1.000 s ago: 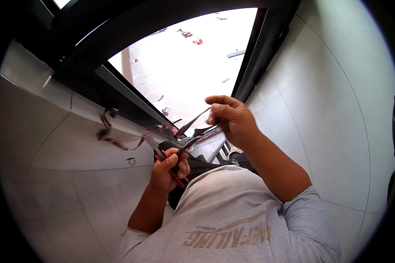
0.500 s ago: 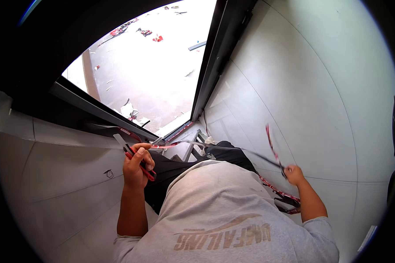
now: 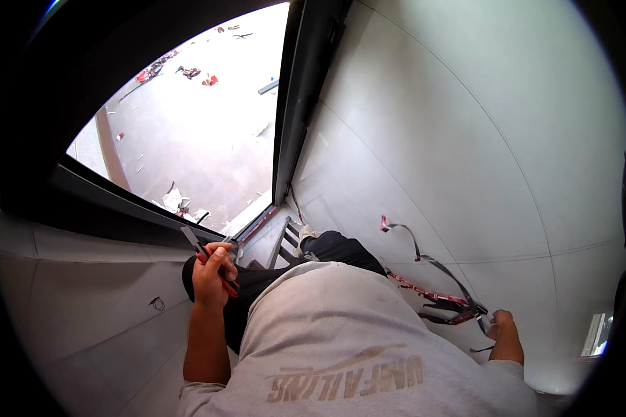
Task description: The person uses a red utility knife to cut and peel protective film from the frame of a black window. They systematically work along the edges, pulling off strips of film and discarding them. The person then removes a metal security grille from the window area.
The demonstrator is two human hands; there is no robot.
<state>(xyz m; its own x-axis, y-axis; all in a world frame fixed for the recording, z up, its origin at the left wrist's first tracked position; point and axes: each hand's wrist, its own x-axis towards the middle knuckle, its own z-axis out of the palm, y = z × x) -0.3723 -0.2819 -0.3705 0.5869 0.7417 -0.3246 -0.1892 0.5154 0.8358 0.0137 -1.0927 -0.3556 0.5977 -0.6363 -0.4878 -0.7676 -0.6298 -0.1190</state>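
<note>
Since half a second ago the right hand (image 3: 502, 326) has swung lower and farther out to the person's right, trailing the strip of dark and red tape (image 3: 435, 295) away from the wall; the left hand has barely shifted. The left hand (image 3: 211, 274) is clenched around a red-handled utility knife (image 3: 203, 251), blade end pointing up toward the window frame (image 3: 295, 132). The right hand's fingers pinch the lower end of the tape, whose upper end curls free against the grey wall panels (image 3: 466, 139). The person seems to stand on a ladder (image 3: 279, 244), one shoe (image 3: 306, 236) on a rung. With both hands busy and neither on the ladder, leaning after the tape could upset the balance, and the bare blade sits close to the thigh. The loose strip could also stick back onto the panel or tangle. Smooth pale panels wrap both sides; outside the glass, a light floor (image 3: 202, 139) far below is littered with scraps.
</note>
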